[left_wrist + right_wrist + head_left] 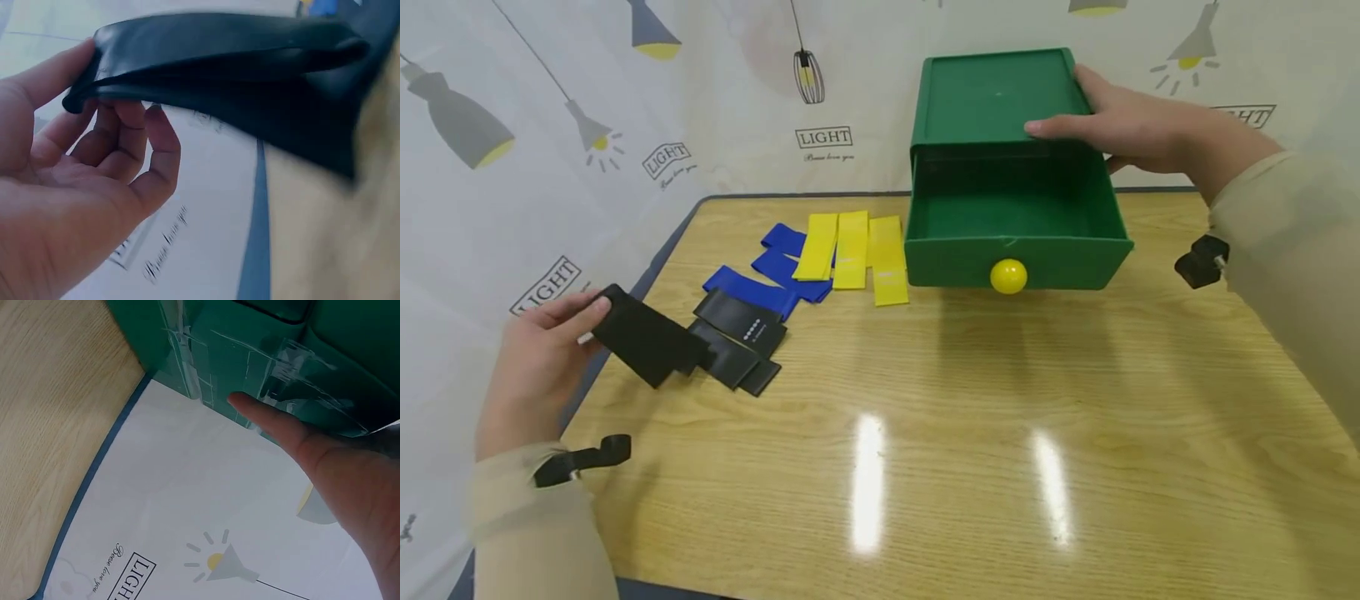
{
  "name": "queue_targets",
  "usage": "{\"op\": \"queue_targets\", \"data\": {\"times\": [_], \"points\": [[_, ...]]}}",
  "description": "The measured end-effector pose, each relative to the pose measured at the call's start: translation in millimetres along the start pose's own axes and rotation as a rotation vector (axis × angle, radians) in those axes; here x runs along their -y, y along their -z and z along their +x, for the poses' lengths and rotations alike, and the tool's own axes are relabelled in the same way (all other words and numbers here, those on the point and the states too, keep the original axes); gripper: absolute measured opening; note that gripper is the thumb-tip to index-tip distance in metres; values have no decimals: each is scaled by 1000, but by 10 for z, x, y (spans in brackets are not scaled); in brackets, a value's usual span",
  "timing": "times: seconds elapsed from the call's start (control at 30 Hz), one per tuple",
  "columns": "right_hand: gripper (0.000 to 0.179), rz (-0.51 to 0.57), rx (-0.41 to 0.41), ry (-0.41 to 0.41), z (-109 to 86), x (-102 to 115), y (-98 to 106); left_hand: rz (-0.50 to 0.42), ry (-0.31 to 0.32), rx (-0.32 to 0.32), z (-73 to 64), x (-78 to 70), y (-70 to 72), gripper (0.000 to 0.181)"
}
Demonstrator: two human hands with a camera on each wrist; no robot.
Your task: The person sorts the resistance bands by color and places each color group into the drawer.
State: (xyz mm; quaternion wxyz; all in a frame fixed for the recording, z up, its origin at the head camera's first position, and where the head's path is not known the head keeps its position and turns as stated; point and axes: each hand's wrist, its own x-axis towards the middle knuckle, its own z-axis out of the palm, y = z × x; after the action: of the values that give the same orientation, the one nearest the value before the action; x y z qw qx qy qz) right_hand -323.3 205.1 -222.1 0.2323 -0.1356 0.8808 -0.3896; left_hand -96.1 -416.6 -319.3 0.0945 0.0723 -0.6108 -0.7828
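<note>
At the left, my left hand [542, 358] pinches one end of a black resistance band [643, 337] between thumb and fingers, raised off the table. In the left wrist view the band [225, 56] hangs out as a loop, its two layers apart. Several black bands [737, 321] lie beside it. My right hand [1138, 125] grips the right side of a green drawer box [1000, 96], thumb over the top. Its drawer [955, 262], with a yellow knob [1008, 276], is pulled out, nothing visible inside. Clear tape [287, 369] covers part of the box's side.
Blue bands [748, 292] and yellow bands [852, 250] lie flat between the black ones and the box. The wooden table [955, 450] has a dark edge [797, 196]. Behind it hangs a white covering [737, 92] printed with lamps.
</note>
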Motion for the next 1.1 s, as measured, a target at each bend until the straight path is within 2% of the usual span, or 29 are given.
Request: {"op": "queue_targets", "data": {"times": [0.07,0.1,0.23,0.33,0.47,0.63,0.77,0.97,1.1], "points": [[106,15,3,-3,4,1,-18,-141,-45,20,28,-84,-79,21],[106,19,5,-3,3,4,-29,-183,-63,30,47,-130,-120,21],[107,28,24,-6,15,25,-70,-196,-137,35,114,-309,-326,18],[109,34,40,-20,40,44,-93,-135,-173,34,171,-426,-527,17],[110,49,46,-36,61,53,-99,-73,-188,85,260,-553,-884,21],[110,51,39,-35,79,46,-93,-63,-220,182,384,-711,-1446,21],[111,50,32,-32,97,44,-103,-8,-259,245,466,-815,-1897,25],[113,55,27,-35,117,45,-126,109,-320,327,530,-860,-2530,18],[112,63,29,-32,128,50,-133,191,-355,389,531,-876,-2882,15]]}}
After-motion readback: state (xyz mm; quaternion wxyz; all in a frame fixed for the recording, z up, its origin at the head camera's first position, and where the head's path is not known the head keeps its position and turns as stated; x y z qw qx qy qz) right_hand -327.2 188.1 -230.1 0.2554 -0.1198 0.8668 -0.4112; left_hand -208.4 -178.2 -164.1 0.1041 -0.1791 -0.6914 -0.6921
